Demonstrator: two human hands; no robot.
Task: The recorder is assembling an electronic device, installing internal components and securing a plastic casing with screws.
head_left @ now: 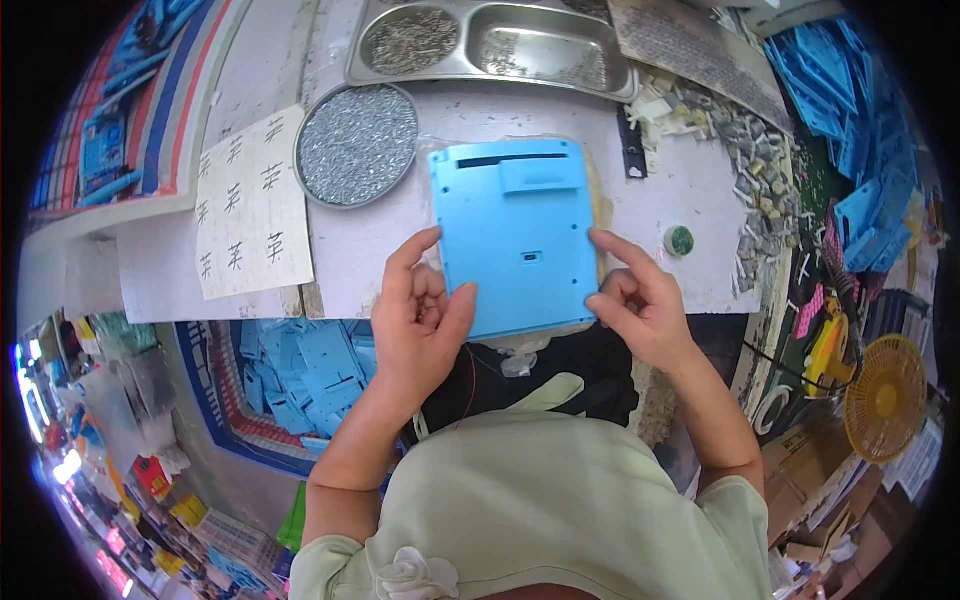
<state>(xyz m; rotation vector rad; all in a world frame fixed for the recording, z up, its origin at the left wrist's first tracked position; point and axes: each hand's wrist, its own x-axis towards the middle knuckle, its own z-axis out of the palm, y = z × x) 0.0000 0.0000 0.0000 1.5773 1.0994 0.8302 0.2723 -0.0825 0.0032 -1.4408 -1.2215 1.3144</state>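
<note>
Blue panel sits between left fingers and right fingers

Underside of blue panel hidden; pale shirt cut off below.

just the one blue panel mid-frame, one steel tray up top, two compartments showing, one round dish upper left, one paper sheet beside it, nine black characters, one yellow grille lower right, blue pile lower left uncountable tbh
</note>
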